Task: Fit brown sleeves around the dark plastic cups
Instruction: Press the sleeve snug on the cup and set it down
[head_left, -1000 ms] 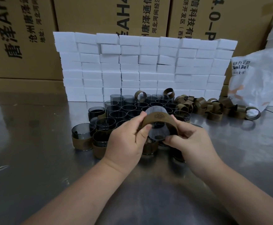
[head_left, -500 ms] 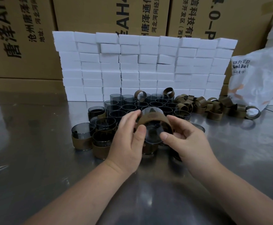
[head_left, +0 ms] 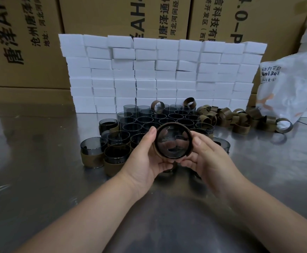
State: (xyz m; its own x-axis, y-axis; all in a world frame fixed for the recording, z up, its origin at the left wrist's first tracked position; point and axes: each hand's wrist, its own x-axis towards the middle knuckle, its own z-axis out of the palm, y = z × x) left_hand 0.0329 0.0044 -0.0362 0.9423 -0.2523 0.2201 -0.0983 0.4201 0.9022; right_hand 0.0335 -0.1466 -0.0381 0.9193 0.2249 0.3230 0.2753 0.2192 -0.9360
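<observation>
I hold one dark see-through cup (head_left: 172, 141) above the table, its round end turned toward me, with a brown sleeve (head_left: 155, 149) wrapped round its wall. My left hand (head_left: 145, 157) grips it from the left, thumb up on the rim. My right hand (head_left: 205, 157) grips it from the right. Behind stand several bare dark cups (head_left: 160, 118) in rows. Sleeved cups (head_left: 92, 152) stand at the front left. Loose brown sleeves (head_left: 240, 118) lie heaped at the right.
The work surface is a shiny metal table (head_left: 39, 179). A wall of white foam blocks (head_left: 158, 73) stands behind the cups, with cardboard boxes (head_left: 21, 42) beyond it. A white plastic bag (head_left: 291, 88) lies at the far right.
The cup has been turned so its round end faces me. The sleeve now sits round the cup's wall instead of arching over its top. Both hands shifted to its sides.
</observation>
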